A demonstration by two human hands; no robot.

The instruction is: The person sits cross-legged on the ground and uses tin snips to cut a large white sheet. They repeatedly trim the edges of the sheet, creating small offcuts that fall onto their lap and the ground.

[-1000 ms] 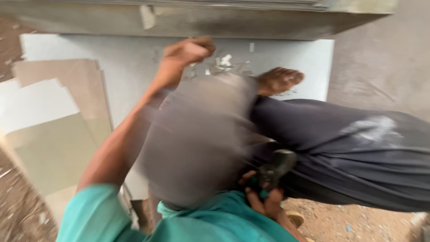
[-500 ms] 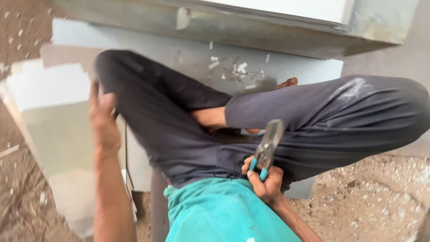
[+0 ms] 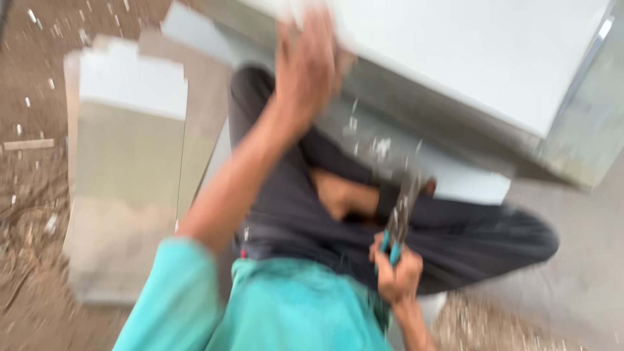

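I sit cross-legged in dark trousers (image 3: 448, 240) and a teal shirt (image 3: 286, 305). My left hand (image 3: 309, 68) is raised and rests against the edge of a large white tile (image 3: 468, 58) in front of me; the blur hides whether its fingers grip the edge. My right hand (image 3: 396, 276) is by my lap and closed around the teal handles of metal pliers (image 3: 398, 218), whose jaws point up. The whole frame is blurred by motion.
A stack of cut tile pieces (image 3: 130, 162), white, pale green and beige, lies on the ground to my left. Small tile chips (image 3: 377, 146) are scattered on a flat tile under my legs. Dirt and rubble (image 3: 32, 214) cover the ground at the left.
My left hand has swung from low on the left up to the white tile's edge. The view has tilted upward. My right hand keeps the pliers near my lap.
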